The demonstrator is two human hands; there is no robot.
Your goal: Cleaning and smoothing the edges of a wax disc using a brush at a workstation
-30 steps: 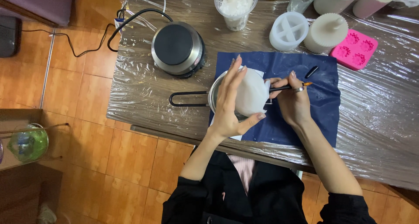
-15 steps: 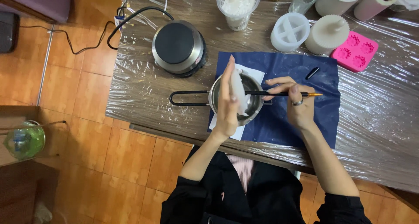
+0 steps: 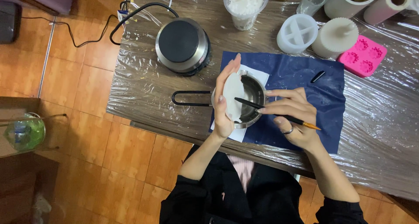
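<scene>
Wax piece (image 3: 232, 96) held over pot (image 3: 253, 102) rim, brush (image 3: 275, 115) touching.

Even, bright indoor light falls from above, and shadows are soft and short. The clear plastic sheet (image 3: 384, 101) over the table shows streaky white glare, strongest toward the right. Focus is sharp across the middle, and the straight floor tile lines bend slightly at the left edge.

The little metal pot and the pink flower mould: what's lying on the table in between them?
In the head view, between the metal pot and the pink mould lies the dark blue sheet, with a small black cap-like piece on it.
</scene>
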